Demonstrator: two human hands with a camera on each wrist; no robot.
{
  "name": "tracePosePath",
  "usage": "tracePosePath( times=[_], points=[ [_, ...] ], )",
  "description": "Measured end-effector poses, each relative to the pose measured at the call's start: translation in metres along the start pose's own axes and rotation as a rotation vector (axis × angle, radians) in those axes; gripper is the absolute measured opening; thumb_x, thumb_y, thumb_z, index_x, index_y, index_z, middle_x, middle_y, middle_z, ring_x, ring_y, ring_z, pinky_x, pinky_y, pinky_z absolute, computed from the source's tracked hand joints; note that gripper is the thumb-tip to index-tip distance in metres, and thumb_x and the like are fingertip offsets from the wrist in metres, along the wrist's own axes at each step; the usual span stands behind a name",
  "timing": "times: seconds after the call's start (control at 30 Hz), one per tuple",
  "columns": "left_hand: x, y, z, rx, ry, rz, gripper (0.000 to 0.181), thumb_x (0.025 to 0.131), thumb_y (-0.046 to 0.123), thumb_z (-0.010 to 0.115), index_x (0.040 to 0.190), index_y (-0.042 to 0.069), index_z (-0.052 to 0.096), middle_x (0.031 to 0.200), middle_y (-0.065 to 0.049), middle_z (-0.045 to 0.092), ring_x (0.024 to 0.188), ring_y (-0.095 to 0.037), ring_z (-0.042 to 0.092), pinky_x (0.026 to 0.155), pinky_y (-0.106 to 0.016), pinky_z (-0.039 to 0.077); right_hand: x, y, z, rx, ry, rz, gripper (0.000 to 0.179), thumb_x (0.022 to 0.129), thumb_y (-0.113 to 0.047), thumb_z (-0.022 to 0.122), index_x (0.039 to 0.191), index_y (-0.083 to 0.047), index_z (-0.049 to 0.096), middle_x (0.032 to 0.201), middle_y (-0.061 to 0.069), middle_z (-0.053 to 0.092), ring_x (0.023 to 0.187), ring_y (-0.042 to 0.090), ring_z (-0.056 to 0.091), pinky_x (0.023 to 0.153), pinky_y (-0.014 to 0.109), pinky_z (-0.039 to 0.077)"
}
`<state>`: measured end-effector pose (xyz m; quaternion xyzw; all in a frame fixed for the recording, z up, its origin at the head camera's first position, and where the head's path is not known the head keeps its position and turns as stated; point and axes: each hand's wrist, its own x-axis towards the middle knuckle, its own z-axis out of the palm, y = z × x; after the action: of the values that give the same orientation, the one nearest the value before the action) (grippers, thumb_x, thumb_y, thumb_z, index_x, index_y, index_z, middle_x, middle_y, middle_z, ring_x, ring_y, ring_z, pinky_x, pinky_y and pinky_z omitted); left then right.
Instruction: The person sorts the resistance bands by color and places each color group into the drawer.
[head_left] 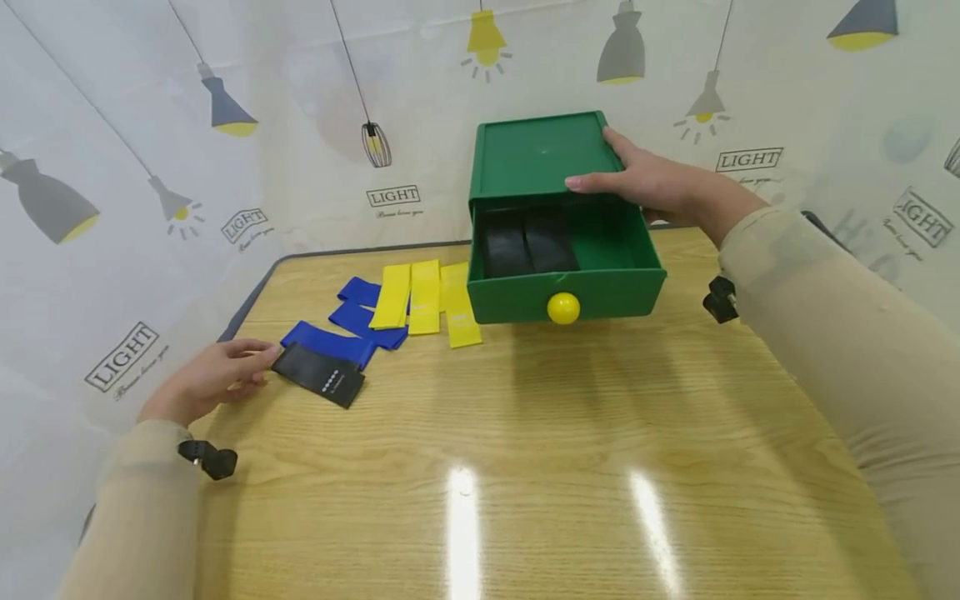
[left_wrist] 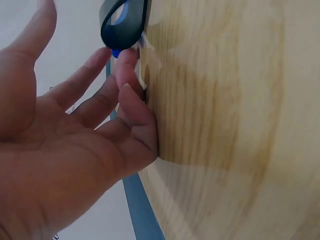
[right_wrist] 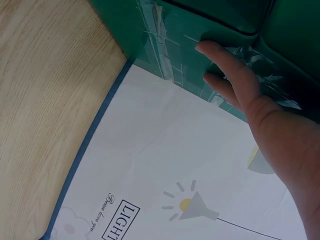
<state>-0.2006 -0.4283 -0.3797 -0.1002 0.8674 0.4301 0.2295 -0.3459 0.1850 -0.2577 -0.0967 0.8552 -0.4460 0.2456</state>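
While I look in through the head camera, a glossy wood-grain table point(head_left: 360, 500) spreads below me, and a pale backdrop point(head_left: 435, 150) printed with hanging lamps and the word LIGHT rises along its left and far sides. At far left I see the left hand point(head_left: 201, 385), fingers loosely parted and thumb apart, its fingertips at the left end of the black band point(head_left: 318, 374). That flat band's long axis slants from the hand toward the lower right, white dots near its right end; its far edge meets a blue band point(head_left: 330, 344). Farther on lie other blue bands point(head_left: 357, 317), then yellow bands point(head_left: 425, 298) stretching roughly away from me. Next comes the green box point(head_left: 536, 158), its drawer point(head_left: 615, 296) pulled out and yellow knob point(head_left: 563, 308) pointing at me; black pieces point(head_left: 506, 247) lie in the drawer's left part. The right hand point(head_left: 663, 183) spreads wide over the box's right side, thumb on top.
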Motion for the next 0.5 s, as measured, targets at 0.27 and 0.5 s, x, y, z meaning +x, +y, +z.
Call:
tracePosePath(
  times=[0.27, 0.5],
  points=[
    [0.003, 0.000, 0.000, 0.049, -0.029, 0.004, 0.075, 0.106, 0.048, 0.065, 0.157, -0.002, 0.043, 0.105, 0.003, 0.057, 0.091, -0.009, 0.055, 0.077, -0.026, 0.054, 0.002, 0.000, 0.000, -0.002, 0.000, -0.001, 0.119, 0.094, -0.071, 0.065, 0.157, -0.051, -0.035, 0.180, 0.006, -0.018, 0.161, 0.044, 0.025, 0.127, 0.067, 0.030],
    [0.004, 0.009, 0.002, 0.073, -0.020, -0.058, 0.073, 0.106, 0.041, 0.067, 0.159, -0.003, 0.042, 0.100, 0.004, 0.058, 0.087, -0.009, 0.054, 0.078, -0.028, 0.054, 0.001, 0.000, 0.001, -0.022, 0.012, 0.008, 0.120, 0.094, -0.073, 0.064, 0.157, -0.050, -0.035, 0.179, 0.006, -0.020, 0.163, 0.044, 0.021, 0.129, 0.067, 0.027]
  ],
)
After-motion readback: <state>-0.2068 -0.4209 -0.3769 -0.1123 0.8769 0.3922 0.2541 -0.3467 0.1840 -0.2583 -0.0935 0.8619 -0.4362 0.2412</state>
